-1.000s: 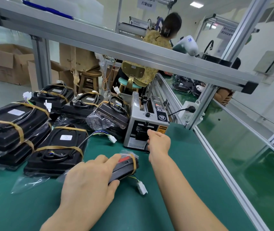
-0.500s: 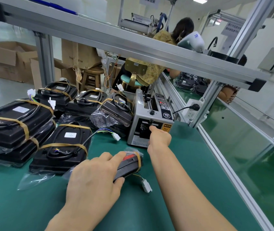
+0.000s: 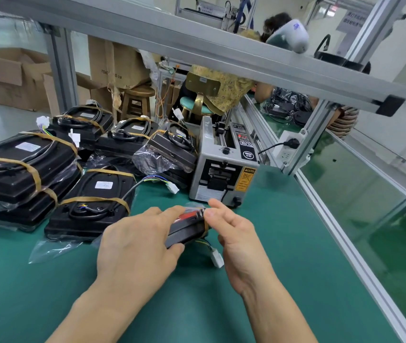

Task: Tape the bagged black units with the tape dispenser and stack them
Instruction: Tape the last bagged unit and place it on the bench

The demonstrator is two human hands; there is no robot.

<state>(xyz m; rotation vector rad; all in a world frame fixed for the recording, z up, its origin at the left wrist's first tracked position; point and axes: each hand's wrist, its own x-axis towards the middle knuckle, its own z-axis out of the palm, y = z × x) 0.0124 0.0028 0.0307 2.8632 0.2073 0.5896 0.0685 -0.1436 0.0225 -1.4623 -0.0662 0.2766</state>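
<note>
Both hands (image 3: pixel 142 246) forward, fingers curled

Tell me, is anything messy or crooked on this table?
A little. One bagged unit leans tilted against the tape dispenser instead of lying flat like the taped ones. A loose white plug dangles from the unit under the left hand. Nothing looks broken or spilled.

Place: factory assembly line.
Signs: green bench mat (image 3: pixel 259 280), aluminium frame (image 3: pixel 197 43), cardboard cartons (image 3: pixel 11 78), another seated worker (image 3: pixel 224 82).
</note>
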